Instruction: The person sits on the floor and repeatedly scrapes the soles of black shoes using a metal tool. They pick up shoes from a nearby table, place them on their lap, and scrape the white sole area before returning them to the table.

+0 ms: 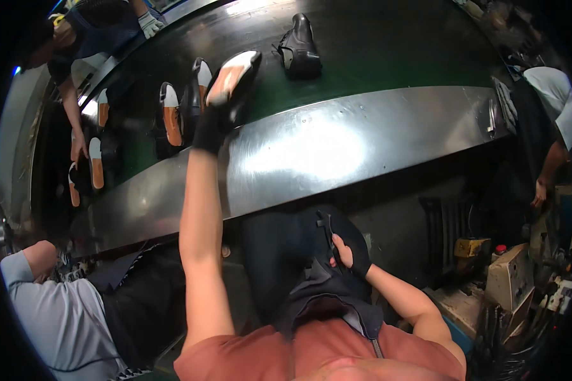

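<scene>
My left arm reaches far over the bench. My left hand [211, 124], in a black glove, is closed on one end of a black shoe [236, 75] turned sole up. Its sole is tan with a white front part, and its fingers are partly hidden and blurred. Close to my lap, my right hand [349, 254], in a black glove with bare fingertips, is wrapped around a slim dark hand tool [326, 228]. Beside the left hand, more upturned shoes [170, 114] lie on the green belt. One black shoe [300, 51] stands upright farther right.
A shiny metal ledge [362, 130] runs between me and the green belt [388, 70]. Upturned shoes [96, 162] lie at the left, near a co-worker's hand [79, 146]. Another person in a grey shirt [63, 317] sits at my left. A beige machine box [510, 276] stands at right.
</scene>
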Tool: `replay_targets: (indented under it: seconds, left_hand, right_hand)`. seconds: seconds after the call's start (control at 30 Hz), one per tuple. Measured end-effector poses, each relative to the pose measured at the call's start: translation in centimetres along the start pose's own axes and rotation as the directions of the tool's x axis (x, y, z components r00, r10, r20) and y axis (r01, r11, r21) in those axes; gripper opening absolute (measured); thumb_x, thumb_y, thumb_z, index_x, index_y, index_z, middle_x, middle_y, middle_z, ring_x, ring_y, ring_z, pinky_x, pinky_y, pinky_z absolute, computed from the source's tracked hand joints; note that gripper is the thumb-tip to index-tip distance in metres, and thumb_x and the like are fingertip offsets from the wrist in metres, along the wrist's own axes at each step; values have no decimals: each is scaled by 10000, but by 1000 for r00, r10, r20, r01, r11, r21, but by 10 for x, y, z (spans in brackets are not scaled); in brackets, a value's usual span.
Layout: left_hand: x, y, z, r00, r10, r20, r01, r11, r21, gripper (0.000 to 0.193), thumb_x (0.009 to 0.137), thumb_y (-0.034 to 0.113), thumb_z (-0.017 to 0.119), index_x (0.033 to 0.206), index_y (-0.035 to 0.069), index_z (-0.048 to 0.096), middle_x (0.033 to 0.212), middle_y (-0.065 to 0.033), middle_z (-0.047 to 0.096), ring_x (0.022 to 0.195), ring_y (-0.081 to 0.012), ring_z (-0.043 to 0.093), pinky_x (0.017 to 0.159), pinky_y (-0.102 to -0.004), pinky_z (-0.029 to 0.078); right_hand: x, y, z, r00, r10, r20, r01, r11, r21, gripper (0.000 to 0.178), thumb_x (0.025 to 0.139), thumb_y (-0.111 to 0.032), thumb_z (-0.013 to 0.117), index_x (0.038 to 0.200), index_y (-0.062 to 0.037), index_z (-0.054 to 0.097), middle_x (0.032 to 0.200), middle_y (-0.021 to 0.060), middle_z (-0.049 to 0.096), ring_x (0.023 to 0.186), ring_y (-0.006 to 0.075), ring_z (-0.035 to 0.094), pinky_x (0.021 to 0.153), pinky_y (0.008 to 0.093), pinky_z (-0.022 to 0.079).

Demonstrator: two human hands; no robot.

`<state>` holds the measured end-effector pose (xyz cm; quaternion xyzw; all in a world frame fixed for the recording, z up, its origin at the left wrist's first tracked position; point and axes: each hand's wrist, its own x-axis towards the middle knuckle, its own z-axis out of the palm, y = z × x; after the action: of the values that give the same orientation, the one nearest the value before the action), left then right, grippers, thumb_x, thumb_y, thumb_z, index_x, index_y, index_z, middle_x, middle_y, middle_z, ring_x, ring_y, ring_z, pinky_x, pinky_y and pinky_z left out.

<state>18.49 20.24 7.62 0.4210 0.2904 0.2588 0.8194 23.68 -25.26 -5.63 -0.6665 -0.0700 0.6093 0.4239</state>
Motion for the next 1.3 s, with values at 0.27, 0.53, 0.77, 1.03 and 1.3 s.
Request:
replay_targets:
  seconds: [0.27,0.53,0.77,1.03,1.3]
  left_hand:
    - [-324,-20,-22,995,97,-11,-82,896,436,823,611,151,852,1317,12,452,1281,-162,509,1193,-292,523,1007,-396,444]
    - [-321,-128,56,866,466,181,-478,667,572,395,775,39,704,1156,-3,605,1247,-157,554,1210,-263,512,1018,-368,410]
    - [-290,-166,60,969,225,97,-241,947,212,348,920,328,571,1045,9,636,1063,-116,636,1069,-241,592,930,-358,460]
    - [-277,-168,63,897,437,63,-437,855,280,586,936,576,405,926,42,648,961,-74,644,860,-199,621,890,-349,474]
    - [-265,-199,50,915,390,103,-404,893,201,543,940,508,413,949,18,648,1022,-91,630,1082,-221,539,974,-366,398]
  right_hand:
    - [-63,-9,-9,992,-45,-119,52,997,62,716,898,-702,357,865,-31,607,634,90,612,576,191,604,604,310,510]
    - [-155,-52,12,977,-209,49,212,975,-68,501,1013,-465,352,864,-38,570,672,37,593,599,112,577,574,266,472]
    - [-167,-17,50,912,-273,305,319,941,-114,440,1032,-376,356,1005,-13,601,778,18,605,729,99,548,710,250,448]
    - [-131,-38,80,839,-304,451,181,938,295,423,1031,-389,349,942,-37,567,764,15,584,698,107,562,714,255,479]
    - [-99,5,105,709,-705,5,632,632,-449,291,988,-209,421,817,-6,539,653,108,507,601,221,504,574,382,416]
